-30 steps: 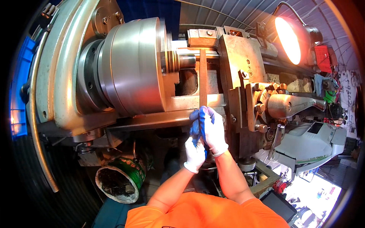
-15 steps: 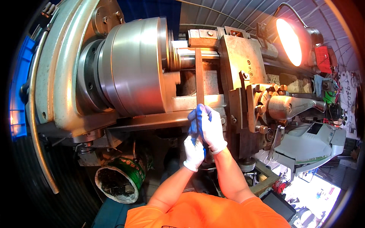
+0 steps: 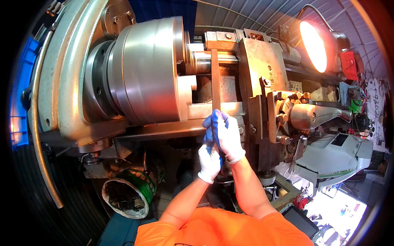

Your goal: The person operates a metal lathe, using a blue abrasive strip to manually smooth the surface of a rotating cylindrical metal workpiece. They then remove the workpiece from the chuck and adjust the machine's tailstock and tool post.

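Note:
My two gloved hands, white with blue coating, are closed together on the near end of a long, flat, dark file (image 3: 215, 82). My right hand (image 3: 230, 137) grips it above, and my left hand (image 3: 208, 162) closes round it lower down; their fingers partly hide the grip. The file points away from me, and its far end lies across a shiny round workpiece (image 3: 204, 64). That piece sticks out of a big metal lathe chuck (image 3: 147, 71), whose jaws look smeared as if turning.
Right of the file stands the lathe carriage (image 3: 262, 61) with a bolted tool post and lever handle (image 3: 312, 115). A lit lamp (image 3: 314, 47) hangs at upper right. An open green bucket (image 3: 127, 197) of dark scraps sits low on the left. A curved rod (image 3: 39, 160) runs along the far left.
My hands keep their grip and have barely moved, the file's far end shifting very slightly. The blurred chuck jaws show differently, and the whole view has shifted a little.

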Demonstrator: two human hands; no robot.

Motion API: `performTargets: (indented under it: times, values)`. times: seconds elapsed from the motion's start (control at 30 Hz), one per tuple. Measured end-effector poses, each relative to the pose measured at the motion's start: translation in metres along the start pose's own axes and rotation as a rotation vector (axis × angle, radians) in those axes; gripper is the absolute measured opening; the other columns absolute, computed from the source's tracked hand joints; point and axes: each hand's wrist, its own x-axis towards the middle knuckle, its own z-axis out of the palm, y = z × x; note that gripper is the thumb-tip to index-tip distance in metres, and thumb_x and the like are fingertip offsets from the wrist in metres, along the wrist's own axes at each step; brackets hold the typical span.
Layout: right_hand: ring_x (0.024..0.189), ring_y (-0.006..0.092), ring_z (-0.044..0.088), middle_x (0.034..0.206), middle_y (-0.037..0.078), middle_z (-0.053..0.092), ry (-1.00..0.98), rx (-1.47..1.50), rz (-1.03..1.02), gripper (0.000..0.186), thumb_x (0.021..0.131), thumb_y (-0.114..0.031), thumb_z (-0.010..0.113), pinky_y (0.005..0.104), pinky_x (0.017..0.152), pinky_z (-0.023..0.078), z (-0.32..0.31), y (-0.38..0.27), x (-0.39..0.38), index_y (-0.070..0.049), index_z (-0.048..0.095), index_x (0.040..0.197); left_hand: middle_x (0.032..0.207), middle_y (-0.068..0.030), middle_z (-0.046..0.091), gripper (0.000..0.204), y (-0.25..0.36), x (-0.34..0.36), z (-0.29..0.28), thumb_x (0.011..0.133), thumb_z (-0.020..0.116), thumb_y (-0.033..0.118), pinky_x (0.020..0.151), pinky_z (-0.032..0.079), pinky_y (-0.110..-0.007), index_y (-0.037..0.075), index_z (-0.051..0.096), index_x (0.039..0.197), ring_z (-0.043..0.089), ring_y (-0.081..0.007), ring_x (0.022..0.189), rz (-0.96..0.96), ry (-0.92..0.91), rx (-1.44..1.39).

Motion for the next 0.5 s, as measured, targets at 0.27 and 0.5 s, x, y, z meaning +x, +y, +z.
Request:
performTargets:
  times: [0.27, 0.5]
  values:
    - [0.049, 0.0067, 0.050, 0.056, 0.001, 0.054, -0.007, -0.012, -0.004, 0.042, 0.099, -0.038, 0.049, 0.0217, 0.048, 0.039, 0.000, -0.007, 0.003, -0.003, 0.061, 0.079, 0.084, -0.0044, 0.062, 0.035, 0.006, 0.006, 0.004, 0.099, 0.049, 0.031, 0.067, 0.043, -0.028, -0.003, 0.058, 0.101, 0.052, -0.0086, 0.079, 0.027, 0.012, 0.012]
    - [0.050, 0.0071, 0.051, 0.058, 0.001, 0.055, 0.004, -0.040, -0.028, 0.040, 0.098, -0.038, 0.050, 0.0210, 0.048, 0.040, 0.001, -0.007, 0.009, -0.003, 0.061, 0.080, 0.095, -0.0090, 0.065, 0.029, 0.001, 0.011, 0.001, 0.098, 0.050, 0.022, 0.079, 0.045, -0.031, -0.004, 0.059, 0.108, 0.057, -0.0137, 0.087, 0.003, -0.010, -0.038]
